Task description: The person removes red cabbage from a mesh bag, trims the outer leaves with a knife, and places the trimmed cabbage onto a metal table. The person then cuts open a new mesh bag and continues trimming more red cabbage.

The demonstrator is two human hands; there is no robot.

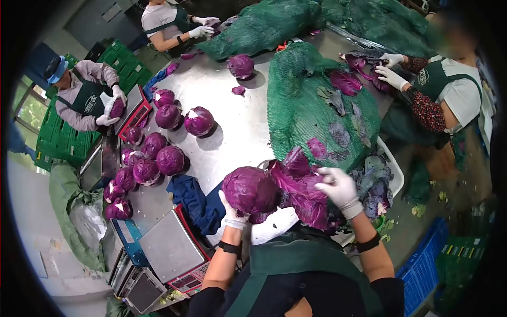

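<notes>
My left hand (233, 212), in a white glove, grips a round red cabbage (249, 190) from its left side and underneath. To its right, loose purple outer leaves (309, 203) spread beside the head. My right hand (339, 190), also gloved, has its fingers bent in at the edge of one of these leaves and appears to pinch it; the fingertips are partly hidden. A green mesh sack (296, 100) lies just beyond, with loose leaves on it.
Several red cabbages (170, 160) stand on the metal table (237, 127) at left, near scales (171, 245) and a dark blue cloth (198, 203). A white bin (397, 171) with leaves is at right. Three co-workers handle cabbages around the table. A blue crate (422, 259) stands lower right.
</notes>
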